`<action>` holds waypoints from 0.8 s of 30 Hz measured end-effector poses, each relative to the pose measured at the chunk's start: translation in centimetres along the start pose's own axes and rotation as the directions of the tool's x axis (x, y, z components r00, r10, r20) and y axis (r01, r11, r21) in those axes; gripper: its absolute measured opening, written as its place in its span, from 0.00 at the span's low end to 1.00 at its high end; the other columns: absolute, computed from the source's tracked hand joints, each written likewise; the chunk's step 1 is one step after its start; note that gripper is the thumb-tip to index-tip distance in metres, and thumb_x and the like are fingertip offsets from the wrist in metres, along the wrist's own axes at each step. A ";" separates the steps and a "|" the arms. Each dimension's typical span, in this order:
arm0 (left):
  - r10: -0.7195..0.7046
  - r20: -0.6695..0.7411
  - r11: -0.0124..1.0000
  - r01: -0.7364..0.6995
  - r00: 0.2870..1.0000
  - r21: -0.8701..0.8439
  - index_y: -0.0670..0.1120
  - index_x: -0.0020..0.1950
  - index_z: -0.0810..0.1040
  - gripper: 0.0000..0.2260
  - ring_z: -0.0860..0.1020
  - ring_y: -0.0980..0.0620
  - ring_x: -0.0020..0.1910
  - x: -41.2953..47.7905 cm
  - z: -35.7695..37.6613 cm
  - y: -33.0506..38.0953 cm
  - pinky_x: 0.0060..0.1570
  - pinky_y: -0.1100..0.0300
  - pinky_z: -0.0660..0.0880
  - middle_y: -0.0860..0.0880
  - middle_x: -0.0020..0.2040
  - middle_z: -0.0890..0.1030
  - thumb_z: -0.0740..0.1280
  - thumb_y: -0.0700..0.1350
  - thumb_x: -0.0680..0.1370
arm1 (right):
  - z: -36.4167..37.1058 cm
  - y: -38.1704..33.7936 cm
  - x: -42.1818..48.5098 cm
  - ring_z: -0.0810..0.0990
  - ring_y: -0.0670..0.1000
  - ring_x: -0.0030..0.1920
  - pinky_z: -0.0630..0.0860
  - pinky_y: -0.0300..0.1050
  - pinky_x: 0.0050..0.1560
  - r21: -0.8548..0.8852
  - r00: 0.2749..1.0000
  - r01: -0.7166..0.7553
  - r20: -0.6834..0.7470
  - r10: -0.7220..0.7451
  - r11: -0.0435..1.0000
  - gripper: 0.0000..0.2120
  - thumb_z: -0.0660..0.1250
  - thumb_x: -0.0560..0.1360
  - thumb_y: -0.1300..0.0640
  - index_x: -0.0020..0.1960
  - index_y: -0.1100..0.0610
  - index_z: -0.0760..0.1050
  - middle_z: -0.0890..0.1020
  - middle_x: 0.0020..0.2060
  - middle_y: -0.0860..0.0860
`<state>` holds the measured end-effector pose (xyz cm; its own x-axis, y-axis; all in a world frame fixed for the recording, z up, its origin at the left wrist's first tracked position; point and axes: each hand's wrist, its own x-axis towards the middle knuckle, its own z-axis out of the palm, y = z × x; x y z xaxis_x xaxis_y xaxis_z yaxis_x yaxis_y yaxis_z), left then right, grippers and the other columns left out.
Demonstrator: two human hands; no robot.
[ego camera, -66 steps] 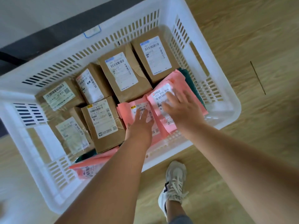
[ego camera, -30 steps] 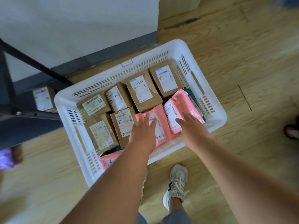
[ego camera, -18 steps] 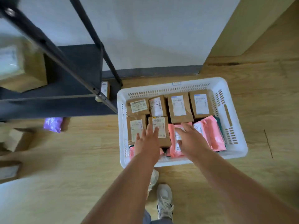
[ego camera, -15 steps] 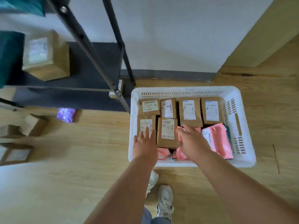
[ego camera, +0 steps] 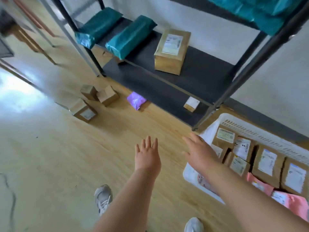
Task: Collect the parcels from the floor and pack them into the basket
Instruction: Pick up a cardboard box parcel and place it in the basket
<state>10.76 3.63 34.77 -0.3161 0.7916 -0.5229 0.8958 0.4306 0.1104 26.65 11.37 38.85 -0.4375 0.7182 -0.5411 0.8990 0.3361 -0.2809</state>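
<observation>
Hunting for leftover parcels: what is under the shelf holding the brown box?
A small white-labelled box sits beneath the shelf near the rack's leg; a purple parcel lies at its front edge. The shelf covers anything farther back.

- Both hands are reaching forward with fingers straight, holding nothing: the left hand (ego camera: 147, 156) is hovering over bare floorboards, the right hand (ego camera: 200, 153) over the near corner of the white basket (ego camera: 215, 122).
- Brown parcels (ego camera: 267, 161) are sitting packed in rows inside the basket, with pink parcels (ego camera: 259, 184) lying along its near side.
- A cluster of brown boxes (ego camera: 107, 96) and a purple parcel (ego camera: 136, 100) are lying on the floor beside the dark shelf rack (ego camera: 200, 71).
- A small box (ego camera: 191, 103) is sitting under the rack.
</observation>
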 end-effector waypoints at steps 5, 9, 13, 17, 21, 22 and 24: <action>-0.053 -0.017 0.997 0.052 0.998 -0.057 0.49 0.80 0.45 0.30 0.46 0.45 0.79 3.4 -3.4 -10.9 0.76 0.46 0.46 0.45 0.80 0.45 0.54 0.41 0.80 | 0.3 -11.6 6.8 0.54 0.53 0.76 0.62 0.48 0.72 -0.059 0.999 0.037 -0.006 -0.038 0.998 0.27 0.59 0.81 0.51 0.78 0.50 0.56 0.53 0.78 0.50; -0.096 -0.017 0.993 0.095 0.995 -0.073 0.48 0.80 0.46 0.29 0.47 0.46 0.78 5.7 -5.8 -21.1 0.76 0.46 0.46 0.45 0.80 0.47 0.53 0.41 0.80 | 1.8 -22.3 11.6 0.57 0.53 0.75 0.62 0.48 0.70 -0.073 0.998 0.052 0.040 -0.049 0.996 0.28 0.60 0.80 0.51 0.78 0.51 0.55 0.55 0.78 0.51; -0.136 -0.039 0.987 0.132 0.990 -0.087 0.47 0.80 0.45 0.29 0.47 0.45 0.78 8.2 -8.6 -31.1 0.76 0.46 0.47 0.44 0.80 0.47 0.53 0.40 0.81 | 2.5 -32.2 16.4 0.59 0.54 0.75 0.60 0.45 0.70 -0.067 0.994 0.096 0.053 -0.093 0.993 0.30 0.62 0.80 0.51 0.78 0.52 0.55 0.57 0.77 0.52; -0.227 -0.021 0.967 0.223 0.974 -0.125 0.47 0.80 0.44 0.30 0.46 0.44 0.79 10.4 -10.1 -39.4 0.76 0.46 0.46 0.44 0.80 0.46 0.53 0.39 0.81 | 3.3 -39.9 20.7 0.61 0.54 0.73 0.62 0.46 0.68 -0.061 0.990 0.129 0.067 -0.125 0.990 0.29 0.62 0.80 0.51 0.77 0.53 0.55 0.59 0.75 0.51; -0.333 0.041 0.902 0.331 0.942 -0.278 0.48 0.80 0.46 0.28 0.49 0.45 0.78 12.2 -10.4 -44.5 0.77 0.48 0.49 0.46 0.80 0.48 0.53 0.40 0.82 | 4.5 -44.7 24.2 0.62 0.54 0.72 0.63 0.47 0.68 -0.059 0.983 0.148 0.120 -0.140 0.987 0.29 0.61 0.80 0.52 0.77 0.52 0.55 0.59 0.75 0.49; -0.350 0.057 0.878 0.349 0.935 -0.327 0.48 0.80 0.47 0.27 0.50 0.45 0.78 12.8 -10.4 -45.3 0.76 0.48 0.50 0.46 0.80 0.49 0.53 0.41 0.82 | 4.8 -45.6 25.2 0.62 0.54 0.72 0.63 0.48 0.68 -0.066 0.980 0.157 0.131 -0.147 0.985 0.29 0.61 0.80 0.52 0.77 0.52 0.55 0.60 0.75 0.49; -0.385 0.078 0.829 0.381 0.920 -0.409 0.48 0.80 0.49 0.26 0.53 0.45 0.78 13.9 -10.5 -46.8 0.76 0.49 0.54 0.46 0.80 0.51 0.54 0.43 0.83 | 5.4 -46.9 27.0 0.62 0.54 0.72 0.63 0.48 0.69 -0.085 0.975 0.173 0.154 -0.159 0.981 0.29 0.61 0.80 0.52 0.77 0.53 0.54 0.61 0.75 0.50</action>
<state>-38.80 -0.97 31.18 -0.6110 0.5289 -0.5890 0.4943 0.8361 0.2380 -27.40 11.72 33.14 -0.5725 0.5533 -0.6050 0.8080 0.5059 -0.3020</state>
